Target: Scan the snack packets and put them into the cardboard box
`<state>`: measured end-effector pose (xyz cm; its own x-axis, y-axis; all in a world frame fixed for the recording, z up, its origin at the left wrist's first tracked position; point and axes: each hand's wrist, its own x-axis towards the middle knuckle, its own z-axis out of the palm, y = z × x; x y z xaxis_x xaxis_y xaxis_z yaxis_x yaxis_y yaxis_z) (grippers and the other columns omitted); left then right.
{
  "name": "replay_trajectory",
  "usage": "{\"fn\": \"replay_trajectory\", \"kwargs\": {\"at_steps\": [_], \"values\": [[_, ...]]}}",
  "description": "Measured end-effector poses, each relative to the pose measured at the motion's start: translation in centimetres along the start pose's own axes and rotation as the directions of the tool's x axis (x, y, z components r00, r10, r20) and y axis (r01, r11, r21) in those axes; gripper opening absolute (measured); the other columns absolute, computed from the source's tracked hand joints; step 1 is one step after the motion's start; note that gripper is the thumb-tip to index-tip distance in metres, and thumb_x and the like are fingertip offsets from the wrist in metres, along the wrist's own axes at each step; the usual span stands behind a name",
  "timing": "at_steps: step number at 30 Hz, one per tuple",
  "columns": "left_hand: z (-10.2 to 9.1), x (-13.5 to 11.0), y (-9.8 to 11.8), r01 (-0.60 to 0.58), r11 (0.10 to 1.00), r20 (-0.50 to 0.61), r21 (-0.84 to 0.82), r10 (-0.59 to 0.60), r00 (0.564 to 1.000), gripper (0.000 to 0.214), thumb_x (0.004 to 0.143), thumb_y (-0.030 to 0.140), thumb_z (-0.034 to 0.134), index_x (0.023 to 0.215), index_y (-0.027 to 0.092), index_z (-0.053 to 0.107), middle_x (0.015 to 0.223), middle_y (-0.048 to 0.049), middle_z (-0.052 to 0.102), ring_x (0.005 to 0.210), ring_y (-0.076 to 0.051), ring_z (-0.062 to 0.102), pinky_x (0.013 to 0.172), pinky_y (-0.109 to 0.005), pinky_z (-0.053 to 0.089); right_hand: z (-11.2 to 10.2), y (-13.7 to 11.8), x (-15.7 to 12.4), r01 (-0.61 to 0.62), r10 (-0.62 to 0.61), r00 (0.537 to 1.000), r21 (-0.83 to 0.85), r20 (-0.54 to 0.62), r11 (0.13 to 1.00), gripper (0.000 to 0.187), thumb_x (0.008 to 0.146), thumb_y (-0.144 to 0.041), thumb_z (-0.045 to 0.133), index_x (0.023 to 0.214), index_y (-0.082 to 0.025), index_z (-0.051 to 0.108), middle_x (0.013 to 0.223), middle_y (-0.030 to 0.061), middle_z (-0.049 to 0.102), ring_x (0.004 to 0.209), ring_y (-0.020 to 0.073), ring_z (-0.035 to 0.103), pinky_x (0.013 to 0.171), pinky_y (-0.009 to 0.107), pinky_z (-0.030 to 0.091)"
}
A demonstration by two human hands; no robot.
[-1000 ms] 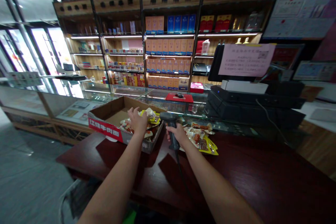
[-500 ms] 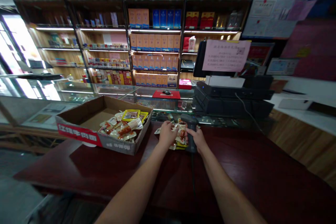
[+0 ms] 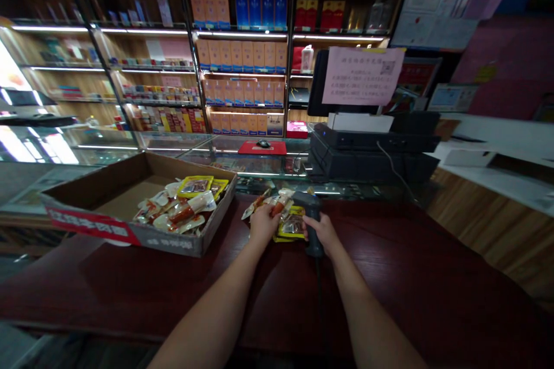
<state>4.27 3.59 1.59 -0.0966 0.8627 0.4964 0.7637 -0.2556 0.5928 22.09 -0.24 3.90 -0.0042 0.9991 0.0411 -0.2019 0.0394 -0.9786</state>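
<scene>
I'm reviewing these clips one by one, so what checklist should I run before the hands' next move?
1. Dark grey pistol-shaped scanner gripped in right hand: ok.
2. Left hand free of clear plastic sausage packet: not ok, touching it.
3. Gap between scanner and yellow-edged flat plastic packet: cannot tell.
4. Thin dark cable clear of both hands below the scanner: ok.
5. Open brown-and-grey cardboard box upright on glossy dark-red table: ok.

Single head view, close above table (image 3: 398, 277), facing forward-down toward shelves (image 3: 240, 34).
</scene>
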Motion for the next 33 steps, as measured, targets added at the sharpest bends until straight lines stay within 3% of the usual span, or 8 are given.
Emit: {"fn": "replay_trajectory", "kwargs": {"at_steps": [5,20,33], "values": [[-1.0,0.8,-1.4,-0.02,1.0,-0.173,-0.003,0.019,0.985,0.025,0.073,0.025,0.061,0.096,0.02,0.068,0.097,-0.0077,0.067,0.091,-0.023,0.057,0.084,-0.035,0.041,0.1,-0.2,-0.4,0.006,-0.006,1.0,-0.024,0.004,1.0,0.035,0.058,-0.036,0.073,0.08,-0.017,0.054,0.049,-0.0049,0.057,0.035,0.0116,0.051,0.034,0.024,0.043],[-1.3,0.4,-0.8,0.07,0.986,-0.078,0.15,-0.059,0.995,0.023,0.075,0.028,0.058,0.094,0.019,0.069,0.099,-0.0063,0.067,0.091,-0.021,0.056,0.082,-0.031,0.039,0.2,-0.1,-0.8,0.036,-0.036,0.999,-0.007,0.033,0.999,0.032,0.061,-0.036,0.071,0.08,-0.016,0.055,0.05,-0.0047,0.057,0.037,0.0107,0.05,0.035,0.023,0.044],[-1.0,0.2,-1.0,0.087,0.99,-0.103,0.11,-0.076,0.992,0.027,0.074,0.026,0.058,0.097,0.017,0.069,0.102,-0.0073,0.067,0.094,-0.022,0.056,0.086,-0.03,0.039,0.6,0.4,-0.6,0.024,-0.024,0.999,0.01,0.025,1.0,0.034,0.059,-0.036,0.073,0.079,-0.016,0.055,0.05,-0.0043,0.057,0.036,0.011,0.051,0.035,0.024,0.045]]}}
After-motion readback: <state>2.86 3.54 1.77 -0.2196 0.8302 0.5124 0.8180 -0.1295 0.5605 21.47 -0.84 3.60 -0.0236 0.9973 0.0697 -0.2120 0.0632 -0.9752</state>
